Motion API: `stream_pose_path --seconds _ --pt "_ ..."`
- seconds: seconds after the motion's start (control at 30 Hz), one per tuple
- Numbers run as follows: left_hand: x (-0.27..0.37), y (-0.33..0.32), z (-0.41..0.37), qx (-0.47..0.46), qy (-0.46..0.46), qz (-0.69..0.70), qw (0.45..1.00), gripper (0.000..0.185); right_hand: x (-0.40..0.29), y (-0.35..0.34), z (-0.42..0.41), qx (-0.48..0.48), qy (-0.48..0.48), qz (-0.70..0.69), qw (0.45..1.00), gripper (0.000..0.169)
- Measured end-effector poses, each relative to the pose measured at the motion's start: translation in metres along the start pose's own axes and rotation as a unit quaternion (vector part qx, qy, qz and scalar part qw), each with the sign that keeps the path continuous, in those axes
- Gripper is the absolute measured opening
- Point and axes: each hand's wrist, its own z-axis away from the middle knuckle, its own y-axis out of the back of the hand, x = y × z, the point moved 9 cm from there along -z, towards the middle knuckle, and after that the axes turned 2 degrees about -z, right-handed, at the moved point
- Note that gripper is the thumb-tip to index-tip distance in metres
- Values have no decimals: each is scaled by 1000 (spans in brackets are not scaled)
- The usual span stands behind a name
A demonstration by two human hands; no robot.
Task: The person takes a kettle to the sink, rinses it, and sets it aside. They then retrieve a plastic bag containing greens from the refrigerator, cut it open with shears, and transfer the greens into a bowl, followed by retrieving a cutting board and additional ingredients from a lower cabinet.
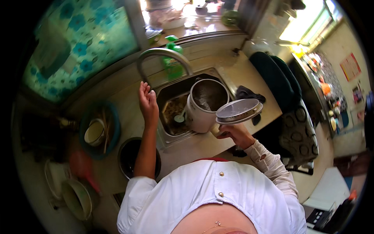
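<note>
My left hand [149,102] is raised near the foot of the curved metal faucet [163,52], palm turned inward and holding nothing. Whether its fingertips touch the faucet cannot be made out. My right hand [235,134] grips a round lid [239,110] with a metal rim, tilted beside a tall white pot [200,118]. That pot stands in the metal sink [163,96], tilted, with foamy liquid [204,95] inside. A small light-coloured ladle or spoon [179,118] lies next to it, and brownish bits cover the sink floor.
A green pump bottle [173,63] stands behind the sink. To the left are a dark round pot [125,158] and a blue basin [117,125] holding a pale bowl [94,133]. A dark cloth [248,93] lies right of the sink, by a dark-green padded object [273,79].
</note>
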Motion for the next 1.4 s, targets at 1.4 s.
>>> stream_pose_path --seconds 1.4 --pt "476 -194 1214 -972 202 116 -17 60 460 123 935 828 208 -325 407 19"
